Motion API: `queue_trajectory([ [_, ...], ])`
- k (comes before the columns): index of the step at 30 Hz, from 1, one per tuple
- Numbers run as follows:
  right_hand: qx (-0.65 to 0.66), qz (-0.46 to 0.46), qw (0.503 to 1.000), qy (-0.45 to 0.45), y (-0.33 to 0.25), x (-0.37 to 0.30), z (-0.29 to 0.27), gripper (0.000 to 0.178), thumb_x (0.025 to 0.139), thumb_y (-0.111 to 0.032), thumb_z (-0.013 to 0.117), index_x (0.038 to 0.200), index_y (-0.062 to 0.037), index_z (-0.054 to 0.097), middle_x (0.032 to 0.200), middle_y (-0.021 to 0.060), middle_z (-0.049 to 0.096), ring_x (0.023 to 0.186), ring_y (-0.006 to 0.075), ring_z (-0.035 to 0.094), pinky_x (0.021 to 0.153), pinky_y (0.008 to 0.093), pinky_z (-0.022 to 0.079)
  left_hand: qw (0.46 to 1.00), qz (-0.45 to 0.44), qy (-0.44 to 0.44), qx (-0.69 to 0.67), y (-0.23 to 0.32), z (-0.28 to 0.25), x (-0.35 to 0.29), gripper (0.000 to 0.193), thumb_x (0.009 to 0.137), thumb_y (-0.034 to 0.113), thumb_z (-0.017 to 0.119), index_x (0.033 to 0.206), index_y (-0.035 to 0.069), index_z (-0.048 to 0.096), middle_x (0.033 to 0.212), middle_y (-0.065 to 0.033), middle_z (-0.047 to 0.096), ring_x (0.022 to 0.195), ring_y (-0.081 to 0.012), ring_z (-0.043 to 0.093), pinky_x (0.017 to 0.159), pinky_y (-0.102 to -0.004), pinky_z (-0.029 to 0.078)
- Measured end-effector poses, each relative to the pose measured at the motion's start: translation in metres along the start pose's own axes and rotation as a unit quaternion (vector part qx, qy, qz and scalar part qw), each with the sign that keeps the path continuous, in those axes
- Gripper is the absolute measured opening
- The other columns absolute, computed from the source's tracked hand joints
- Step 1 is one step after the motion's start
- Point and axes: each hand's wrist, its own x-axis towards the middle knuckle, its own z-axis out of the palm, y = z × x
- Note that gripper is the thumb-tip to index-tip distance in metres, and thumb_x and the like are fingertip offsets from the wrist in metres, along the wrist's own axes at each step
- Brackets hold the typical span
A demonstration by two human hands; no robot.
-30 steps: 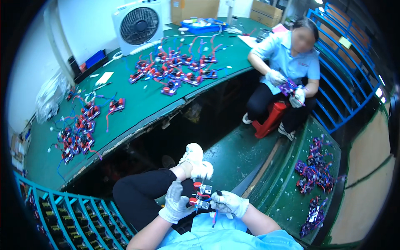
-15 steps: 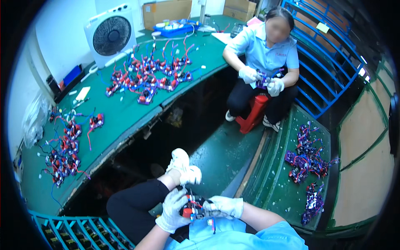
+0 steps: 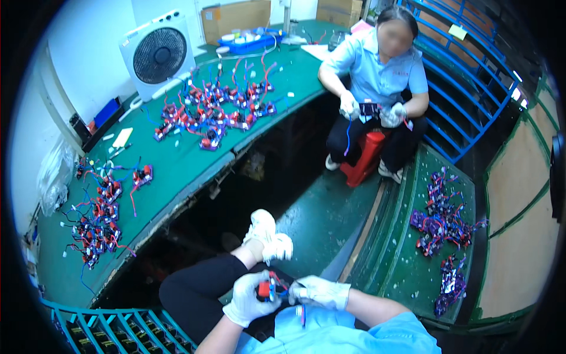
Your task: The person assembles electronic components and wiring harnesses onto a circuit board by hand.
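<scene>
Over my lap, my gloved left hand (image 3: 250, 300) grips a small circuit board (image 3: 265, 289) with a red block-shaped part and red and blue wires. My gloved right hand (image 3: 321, 292) is closed at the board's right side, close to the wires. Its fingertips hide what they pinch. A short strand with a pink-red end hangs below the right fingers. Both hands wear white gloves.
A green table (image 3: 177, 177) bears clusters of wired boards (image 3: 215, 109), a fan (image 3: 159, 56) and a blue tray (image 3: 250, 40). A co-worker (image 3: 377, 76) sits on a red stool (image 3: 365, 158), handling a board. More boards (image 3: 442, 218) lie at right; a teal rack (image 3: 118, 330) stands lower left.
The board in my hands has turned, and my left fingers now wrap lower around it. The co-worker has turned the other board, and a wire hangs from it. My view has shifted slightly.
</scene>
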Motion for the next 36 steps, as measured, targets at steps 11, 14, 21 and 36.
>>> queue_trajectory([
  [11,-0.624,-0.262,0.729,0.103,-0.038,0.001,0.033,0.032,0.077,-0.035,0.063,0.093,-0.0077,0.058,0.055,0.0064,0.057,0.046,0.0225,0.058,0.042,0.0333,0.045,0.659,-0.552,-0.138,-0.492,-0.037,0.007,-0.041,0.04,0.093,0.036,0.042,0.119,0.006,0.046,0.095,-0.0126,0.062,0.072,-0.0207,0.062,0.054,-0.031,0.051],
  [14,-0.652,-0.236,0.714,0.099,-0.041,0.004,0.033,0.045,0.079,-0.037,0.062,0.111,-0.0069,0.056,0.056,0.0075,0.058,0.045,0.0217,0.058,0.043,0.0335,0.047,0.71,-0.522,-0.166,-0.442,-0.024,-0.003,-0.036,0.044,0.094,0.044,0.035,0.121,0.011,0.046,0.087,-0.01,0.064,0.056,-0.0175,0.062,0.035,-0.0244,0.044],
  [21,-0.507,-0.198,0.827,0.14,-0.049,0.023,0.022,0.03,0.082,-0.022,0.059,0.107,-0.0045,0.058,0.058,0.0137,0.058,0.055,0.0283,0.06,0.052,0.0352,0.048,0.686,-0.392,-0.067,-0.61,-0.026,-0.014,-0.024,0.088,0.08,0.073,0.028,0.132,0.002,0.035,0.105,-0.0135,0.061,0.073,-0.0238,0.066,0.045,-0.0264,0.051],
  [36,0.339,0.073,0.931,0.117,-0.023,0.022,0.029,0.045,0.084,-0.022,0.057,0.124,-0.0057,0.045,0.059,-0.0081,0.039,0.042,0.0015,0.033,0.037,0.0157,0.027,0.95,-0.174,0.254,-0.057,-0.001,0.018,-0.066,0.06,0.072,0.001,0.063,0.128,-0.003,0.039,0.08,-0.0071,0.053,0.068,-0.0148,0.051,0.07,-0.026,0.045],
])
